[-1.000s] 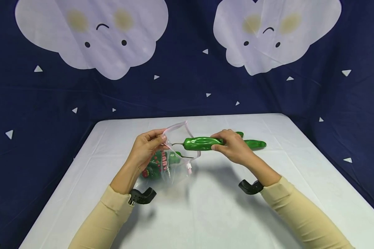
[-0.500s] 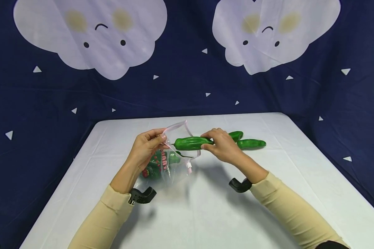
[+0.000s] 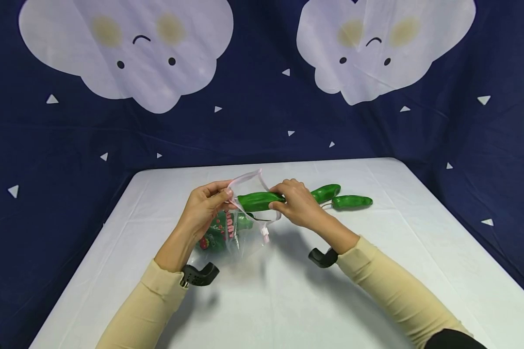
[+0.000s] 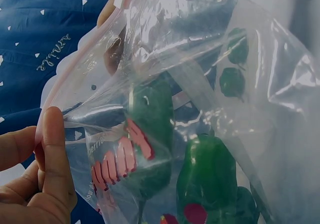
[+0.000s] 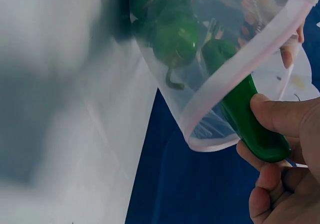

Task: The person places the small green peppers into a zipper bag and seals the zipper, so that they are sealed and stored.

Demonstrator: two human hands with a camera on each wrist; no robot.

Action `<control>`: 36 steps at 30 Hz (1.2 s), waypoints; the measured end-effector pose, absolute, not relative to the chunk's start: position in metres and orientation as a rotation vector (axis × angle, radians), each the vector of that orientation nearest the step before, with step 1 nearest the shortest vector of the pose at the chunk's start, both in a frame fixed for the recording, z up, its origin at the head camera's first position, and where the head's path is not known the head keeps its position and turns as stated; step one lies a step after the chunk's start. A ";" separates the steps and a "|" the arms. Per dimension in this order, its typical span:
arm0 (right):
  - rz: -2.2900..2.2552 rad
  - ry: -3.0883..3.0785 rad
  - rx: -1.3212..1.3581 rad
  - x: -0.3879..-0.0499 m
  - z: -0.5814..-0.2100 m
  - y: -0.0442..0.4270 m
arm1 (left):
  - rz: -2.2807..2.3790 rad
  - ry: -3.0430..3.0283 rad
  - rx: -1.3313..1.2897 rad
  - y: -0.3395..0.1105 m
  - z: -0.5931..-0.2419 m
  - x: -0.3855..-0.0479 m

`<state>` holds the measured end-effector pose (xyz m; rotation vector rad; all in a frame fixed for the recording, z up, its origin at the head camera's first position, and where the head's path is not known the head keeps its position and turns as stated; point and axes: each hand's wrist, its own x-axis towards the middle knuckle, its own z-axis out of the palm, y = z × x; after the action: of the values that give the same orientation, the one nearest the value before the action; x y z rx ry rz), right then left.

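The left hand (image 3: 204, 207) pinches the pink-edged rim of a clear zip bag (image 3: 244, 245) between thumb and fingers, and its mouth stands open toward the right. By its outer end the right hand (image 3: 298, 203) grips a green pepper (image 3: 257, 201), whose stem end is inside the bag mouth. In the right wrist view the held pepper (image 5: 245, 109) crosses the bag's rim (image 5: 250, 59), thumb on one side and fingers on the other. More green peppers (image 4: 207, 174) lie inside the bag, seen through printed plastic in the left wrist view.
Two green peppers, one (image 3: 326, 193) just beyond the right hand and another (image 3: 352, 202) farther right, lie on the white-covered table (image 3: 262, 300). A dark blue cloth (image 3: 253, 131) with cloud pictures hangs behind the table.
The right hand has moved left, carrying the pepper stem-first into the bag's mouth. Its move uncovers more of the two peppers on the table. The left hand and bag have stayed nearly still.
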<state>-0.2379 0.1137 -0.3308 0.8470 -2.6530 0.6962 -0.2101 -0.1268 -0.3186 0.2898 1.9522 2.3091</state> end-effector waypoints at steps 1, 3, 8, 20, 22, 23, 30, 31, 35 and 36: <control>0.690 -2.653 0.851 -0.238 -0.331 0.112 | 2.308 1.955 0.290 -0.127 -0.319 -0.210; 0.675 -2.650 0.859 -0.239 -0.332 0.109 | 2.307 1.956 0.293 -0.127 -0.319 -0.210; 0.639 -2.638 0.881 -0.241 -0.334 0.099 | 2.310 1.951 0.295 -0.127 -0.319 -0.210; 0.598 -2.641 0.921 -0.245 -0.337 0.083 | 2.319 1.936 0.311 -0.127 -0.320 -0.210; 0.594 -2.643 0.934 -0.246 -0.337 0.081 | 2.317 1.941 0.314 -0.127 -0.320 -0.210; 0.587 -2.640 0.943 -0.246 -0.337 0.080 | 2.316 1.944 0.314 -0.127 -0.320 -0.210; 0.539 -2.652 1.000 -0.246 -0.337 0.073 | 2.320 1.944 0.306 -0.126 -0.320 -0.209; 0.539 -2.655 1.008 -0.246 -0.337 0.072 | 2.320 1.944 0.303 -0.126 -0.320 -0.209; 0.550 -2.672 1.036 -0.247 -0.336 0.069 | 2.323 1.940 0.291 -0.126 -0.319 -0.209; 0.558 -2.677 1.042 -0.247 -0.336 0.068 | 2.323 1.940 0.290 -0.126 -0.319 -0.209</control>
<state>-0.2470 0.0684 -0.3361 1.0418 -2.6774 0.5583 -0.2089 -0.1257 -0.3193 0.2899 1.9395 2.3230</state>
